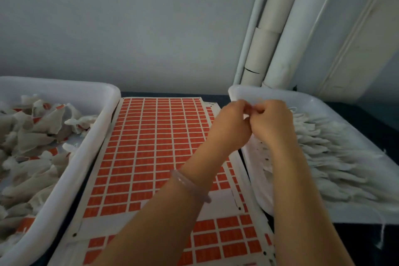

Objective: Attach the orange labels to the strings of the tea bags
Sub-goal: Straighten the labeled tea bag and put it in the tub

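Pale wall (129,17) rises behind a dark worktop (356,110), with white pipes (287,28) running up at the back right. Along the left edge sits a white tray (71,175) heaped with tea bags (38,136), several showing orange tags. At the middle lie overlapping sheets of orange labels (151,147), reaching from the back to the front edge. Over the sheets' right side the left hand (231,127), a clear bracelet (190,185) on its wrist, meets the right hand (274,121); their fingertips are pressed together, pinching something too small and blurred to name. Another tray (248,95) on the right holds rows of untagged bags (336,153), their strings (265,157) trailing toward the hands.
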